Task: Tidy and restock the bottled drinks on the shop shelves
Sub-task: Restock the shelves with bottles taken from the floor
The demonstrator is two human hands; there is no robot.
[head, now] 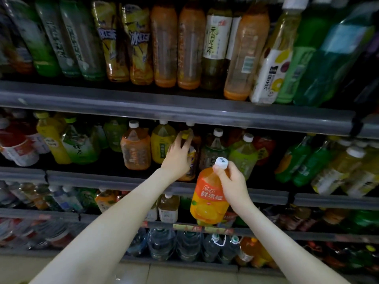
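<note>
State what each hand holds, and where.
Right hand: orange plastic juice bottle, by its neck under the white cap. Left hand: dark yellow-capped plastic bottle, around its shoulder.

A pale tiled floor lies lowest in view, with a red-and-yellow label strip above it.

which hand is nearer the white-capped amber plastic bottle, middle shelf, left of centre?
Left. Left hand grips a yellow-capped dark bottle just right of the amber bottle; right hand is farther right and lower, holding an orange juice bottle.
</note>
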